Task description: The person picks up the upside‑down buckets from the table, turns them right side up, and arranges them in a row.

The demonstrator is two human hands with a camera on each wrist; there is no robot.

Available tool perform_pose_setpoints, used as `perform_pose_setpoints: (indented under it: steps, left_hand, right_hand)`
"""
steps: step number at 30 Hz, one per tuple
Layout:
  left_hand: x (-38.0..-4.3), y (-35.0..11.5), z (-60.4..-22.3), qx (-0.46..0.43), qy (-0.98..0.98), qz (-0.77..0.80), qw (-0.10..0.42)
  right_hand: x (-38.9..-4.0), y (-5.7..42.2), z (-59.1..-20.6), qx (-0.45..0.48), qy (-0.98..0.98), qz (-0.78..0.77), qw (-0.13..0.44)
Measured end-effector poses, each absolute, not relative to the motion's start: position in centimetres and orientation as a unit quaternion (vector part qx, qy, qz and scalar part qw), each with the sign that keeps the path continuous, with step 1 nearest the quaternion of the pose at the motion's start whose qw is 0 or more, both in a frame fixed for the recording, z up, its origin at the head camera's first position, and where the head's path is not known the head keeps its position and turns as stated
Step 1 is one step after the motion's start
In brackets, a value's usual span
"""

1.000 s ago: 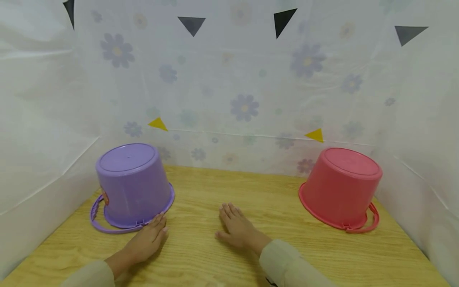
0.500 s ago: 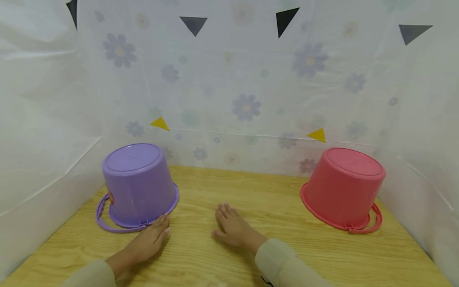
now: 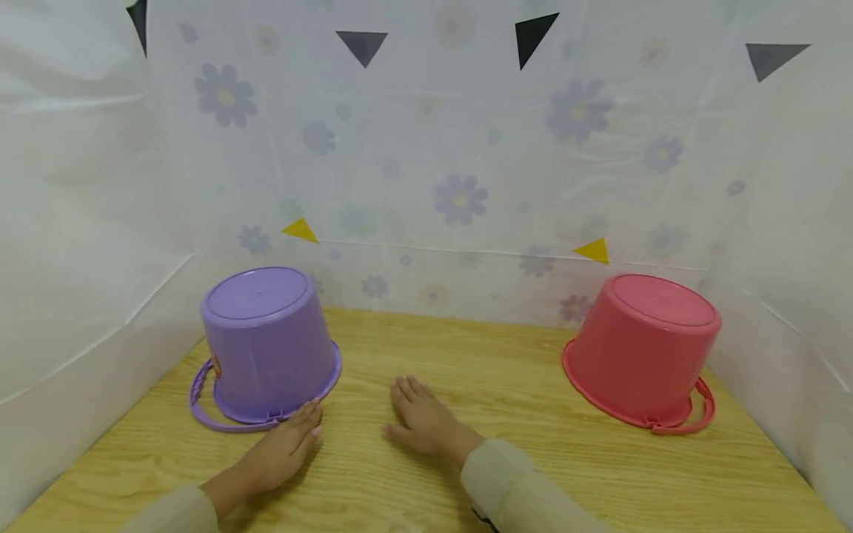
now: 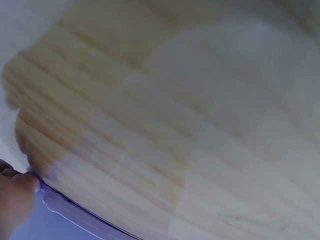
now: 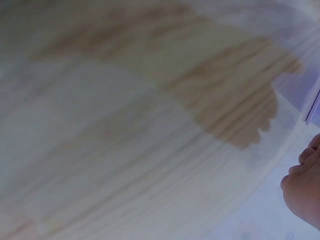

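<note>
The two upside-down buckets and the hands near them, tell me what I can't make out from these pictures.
- Under the purple bucket: head view, hidden by its own walls.
- Under the red bucket: head view, likewise.
- Reddish mark on the purple bucket: head view, turned away by the curve.
- Most of the left hand: left wrist view, cut off by the left edge.

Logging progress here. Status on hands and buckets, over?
Left hand outstretched at purple bucket. Right hand over table, holding nothing. Purple bucket, red bucket: both upside down. Nothing visible between right hand and purple bucket.
</note>
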State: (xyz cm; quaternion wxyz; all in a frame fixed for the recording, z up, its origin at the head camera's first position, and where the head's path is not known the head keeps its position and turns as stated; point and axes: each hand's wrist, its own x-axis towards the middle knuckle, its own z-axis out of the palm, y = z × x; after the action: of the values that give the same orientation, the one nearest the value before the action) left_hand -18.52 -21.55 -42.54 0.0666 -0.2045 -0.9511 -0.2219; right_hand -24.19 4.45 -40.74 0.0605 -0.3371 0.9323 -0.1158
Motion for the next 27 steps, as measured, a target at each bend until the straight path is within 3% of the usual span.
perform_pose_setpoints:
  steps: [27]
  left_hand:
    - [-17.9,-20.3,-42.2,-0.245,-0.945,-0.208,0.056]
  right_hand:
    - [-24.4,1.1,-40.9,-0.358,0.929,-0.087,0.028]
